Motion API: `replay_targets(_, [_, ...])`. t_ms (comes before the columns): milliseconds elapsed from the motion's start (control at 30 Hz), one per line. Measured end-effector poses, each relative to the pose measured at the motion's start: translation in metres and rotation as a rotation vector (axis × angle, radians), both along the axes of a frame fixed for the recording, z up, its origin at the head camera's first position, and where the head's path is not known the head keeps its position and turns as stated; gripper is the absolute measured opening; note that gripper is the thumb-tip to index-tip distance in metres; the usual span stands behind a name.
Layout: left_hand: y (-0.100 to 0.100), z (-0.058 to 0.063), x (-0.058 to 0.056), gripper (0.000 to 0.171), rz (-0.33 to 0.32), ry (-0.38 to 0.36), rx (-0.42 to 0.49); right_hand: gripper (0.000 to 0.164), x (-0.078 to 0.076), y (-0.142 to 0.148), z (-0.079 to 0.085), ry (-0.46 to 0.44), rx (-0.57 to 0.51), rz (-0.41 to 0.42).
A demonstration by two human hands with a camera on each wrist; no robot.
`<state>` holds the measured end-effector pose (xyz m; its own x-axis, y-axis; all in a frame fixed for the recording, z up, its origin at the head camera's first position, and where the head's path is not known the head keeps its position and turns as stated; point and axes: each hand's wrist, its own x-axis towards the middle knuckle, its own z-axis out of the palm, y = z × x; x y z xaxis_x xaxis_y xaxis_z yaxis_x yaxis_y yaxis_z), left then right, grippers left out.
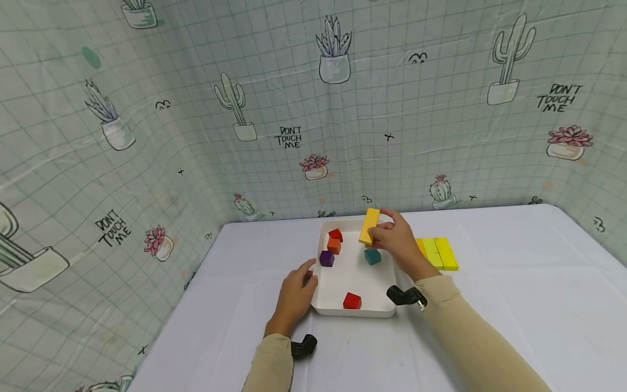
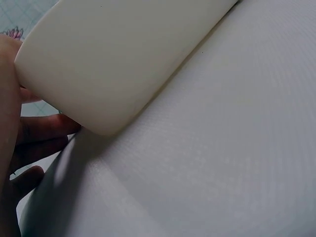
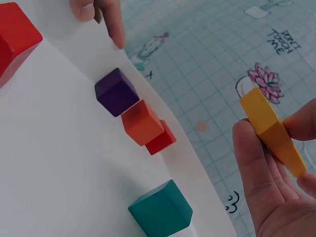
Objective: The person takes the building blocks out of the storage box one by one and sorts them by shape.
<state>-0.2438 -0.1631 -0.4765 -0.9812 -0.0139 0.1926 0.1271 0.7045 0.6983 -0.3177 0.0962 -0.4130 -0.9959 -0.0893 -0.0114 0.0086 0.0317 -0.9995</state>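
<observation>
My right hand (image 1: 395, 239) pinches a yellow rectangular block (image 1: 369, 226) between thumb and fingers, above the far right part of a white tray (image 1: 338, 283). The right wrist view also shows this yellow block (image 3: 271, 131) held clear of the tray. My left hand (image 1: 296, 291) is at the tray's left side, fingers relaxed against its edge; in the left wrist view they are partly behind the tray wall (image 2: 123, 59). Inside the tray, a red block (image 1: 335, 235), an orange block (image 1: 333, 246) and a purple block (image 1: 326, 258) line the left side. A teal block (image 1: 372, 256) lies below my right hand.
Another red block (image 1: 352, 301) is near the tray's front wall. Several yellow blocks (image 1: 441, 253) lie side by side on the white-covered table (image 1: 514, 305), right of the tray and partly behind my right wrist. A cactus-print cloth (image 1: 362, 109) hangs behind the table.
</observation>
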Motion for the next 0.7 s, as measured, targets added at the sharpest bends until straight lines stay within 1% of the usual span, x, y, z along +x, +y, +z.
replay_targets(133, [-0.001, 0.0, 0.001, 0.045, -0.005, 0.009, 0.001, 0.077, 0.005, 0.007, -0.003, 0.016, -0.019, -0.009])
replay_targets(267, [-0.002, 0.001, 0.001, 0.044, -0.003, 0.016, 0.006, 0.073, 0.01, 0.012, -0.005, 0.033, -0.044, -0.033])
replay_targets(400, [-0.002, 0.001, 0.001, 0.044, -0.008, 0.023, 0.009, 0.072, 0.015, 0.019, -0.004, 0.043, -0.035, -0.068])
replay_targets(600, [-0.002, 0.001, 0.001, 0.043, -0.025, 0.053, 0.02, 0.071, 0.019, 0.036, -0.004, 0.017, 0.009, -0.093])
replay_targets(700, [-0.002, 0.0, 0.001, 0.044, -0.024, 0.043, 0.014, 0.069, 0.021, 0.047, -0.006, 0.024, 0.017, -0.105])
